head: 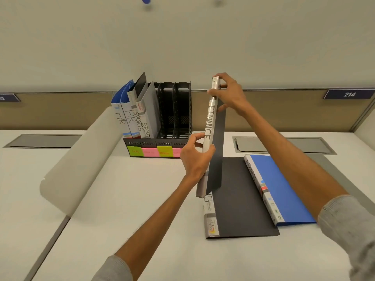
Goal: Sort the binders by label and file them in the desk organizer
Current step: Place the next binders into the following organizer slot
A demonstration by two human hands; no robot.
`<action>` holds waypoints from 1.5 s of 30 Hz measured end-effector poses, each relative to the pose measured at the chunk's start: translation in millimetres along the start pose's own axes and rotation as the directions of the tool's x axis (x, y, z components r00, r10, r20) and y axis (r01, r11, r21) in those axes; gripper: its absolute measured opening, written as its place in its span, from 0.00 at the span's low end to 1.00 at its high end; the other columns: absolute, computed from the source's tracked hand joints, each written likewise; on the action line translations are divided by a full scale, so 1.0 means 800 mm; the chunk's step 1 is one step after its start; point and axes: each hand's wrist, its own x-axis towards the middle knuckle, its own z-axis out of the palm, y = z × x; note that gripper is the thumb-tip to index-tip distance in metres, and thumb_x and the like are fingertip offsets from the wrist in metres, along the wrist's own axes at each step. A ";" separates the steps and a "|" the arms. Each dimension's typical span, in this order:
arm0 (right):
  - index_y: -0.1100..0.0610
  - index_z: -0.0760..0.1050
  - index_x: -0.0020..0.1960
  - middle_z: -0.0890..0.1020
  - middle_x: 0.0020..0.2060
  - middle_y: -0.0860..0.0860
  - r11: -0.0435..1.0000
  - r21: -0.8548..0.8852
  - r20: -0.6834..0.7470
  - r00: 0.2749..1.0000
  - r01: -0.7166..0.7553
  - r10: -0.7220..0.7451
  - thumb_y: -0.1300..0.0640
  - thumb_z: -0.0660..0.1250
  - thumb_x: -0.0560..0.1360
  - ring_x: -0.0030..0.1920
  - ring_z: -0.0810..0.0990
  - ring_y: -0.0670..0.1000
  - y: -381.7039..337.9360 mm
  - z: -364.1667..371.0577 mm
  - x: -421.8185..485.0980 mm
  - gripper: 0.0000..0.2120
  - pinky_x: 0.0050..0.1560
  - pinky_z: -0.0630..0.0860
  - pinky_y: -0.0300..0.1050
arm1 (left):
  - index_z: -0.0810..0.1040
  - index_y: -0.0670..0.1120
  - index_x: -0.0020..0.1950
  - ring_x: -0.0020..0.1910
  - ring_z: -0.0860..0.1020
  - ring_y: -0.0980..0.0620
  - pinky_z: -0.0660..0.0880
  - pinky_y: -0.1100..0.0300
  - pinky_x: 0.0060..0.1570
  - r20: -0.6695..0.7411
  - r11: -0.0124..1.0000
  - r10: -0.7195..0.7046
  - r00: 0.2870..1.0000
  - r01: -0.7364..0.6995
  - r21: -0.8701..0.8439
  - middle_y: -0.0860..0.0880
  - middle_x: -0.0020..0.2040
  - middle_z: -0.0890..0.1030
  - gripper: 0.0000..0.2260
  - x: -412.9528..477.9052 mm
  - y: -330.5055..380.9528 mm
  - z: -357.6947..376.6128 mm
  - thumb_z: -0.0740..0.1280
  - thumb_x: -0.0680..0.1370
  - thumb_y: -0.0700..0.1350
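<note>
A black binder with "FINANCE" on its spine (211,126) is held upright above the desk, spine facing me. My left hand (195,157) grips its lower spine and my right hand (228,94) grips its top end. To its left stands the black desk organizer (174,110), with colored sticky labels (154,152) along its front. Two "HR" binders (123,116) and two "SPORTS" binders (145,118) fill its left slots; the two right slots are empty. Another black binder (243,199) and a blue binder (280,189) lie flat on the desk below the held one.
A curved beige divider (81,159) runs diagonally left of the organizer. Two grey cable hatches (44,140) (284,145) sit in the white desk. A partition wall with a "214" plate (349,94) stands behind.
</note>
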 end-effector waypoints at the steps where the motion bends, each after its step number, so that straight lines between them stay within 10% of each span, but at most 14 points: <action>1: 0.49 0.73 0.63 0.77 0.55 0.54 1.000 -0.007 -0.025 1.000 0.008 -0.008 0.59 0.73 0.71 0.48 0.83 0.56 -0.007 0.003 0.003 0.22 0.32 0.83 0.54 | 0.77 0.53 0.57 0.44 0.81 0.56 0.79 0.70 0.40 -0.001 1.000 0.008 1.000 -0.008 -0.004 0.57 0.52 0.82 0.17 0.002 0.000 -0.002 0.75 0.70 0.49; 10: 0.53 0.80 0.51 0.81 0.38 0.47 0.972 -0.103 -0.194 0.954 0.211 -0.228 0.57 0.70 0.65 0.38 0.84 0.52 -0.095 0.036 0.021 0.14 0.37 0.83 0.54 | 0.76 0.54 0.60 0.45 0.80 0.61 0.77 0.70 0.46 -0.035 0.995 0.095 0.995 -0.094 0.020 0.63 0.50 0.82 0.21 0.048 0.003 -0.032 0.76 0.69 0.50; 20: 0.52 0.82 0.50 0.83 0.41 0.45 0.909 -0.144 -0.228 0.880 0.392 -0.416 0.56 0.70 0.64 0.39 0.81 0.43 -0.170 0.106 0.048 0.14 0.37 0.77 0.35 | 0.73 0.59 0.63 0.50 0.77 0.72 0.80 0.64 0.53 0.229 0.994 -0.025 0.973 0.000 0.107 0.66 0.53 0.79 0.29 0.106 -0.078 -0.119 0.74 0.66 0.66; 32: 0.52 0.83 0.49 0.85 0.43 0.46 0.905 -0.128 -0.254 0.868 0.406 -0.426 0.56 0.69 0.64 0.45 0.82 0.44 -0.196 0.174 0.091 0.14 0.45 0.81 0.39 | 0.72 0.52 0.71 0.61 0.78 0.57 0.74 0.68 0.56 0.338 0.988 -0.099 0.936 0.051 0.146 0.54 0.64 0.79 0.34 0.150 -0.137 -0.176 0.73 0.68 0.65; 45: 0.56 0.82 0.49 0.85 0.44 0.49 0.931 -0.100 -0.271 0.890 0.352 -0.366 0.60 0.70 0.69 0.38 0.80 0.42 -0.115 0.229 0.151 0.10 0.40 0.78 0.31 | 0.55 0.50 0.80 0.67 0.74 0.45 0.74 0.44 0.63 0.445 0.848 -0.361 0.820 0.089 0.523 0.47 0.71 0.73 0.30 0.202 -0.214 -0.138 0.55 0.81 0.62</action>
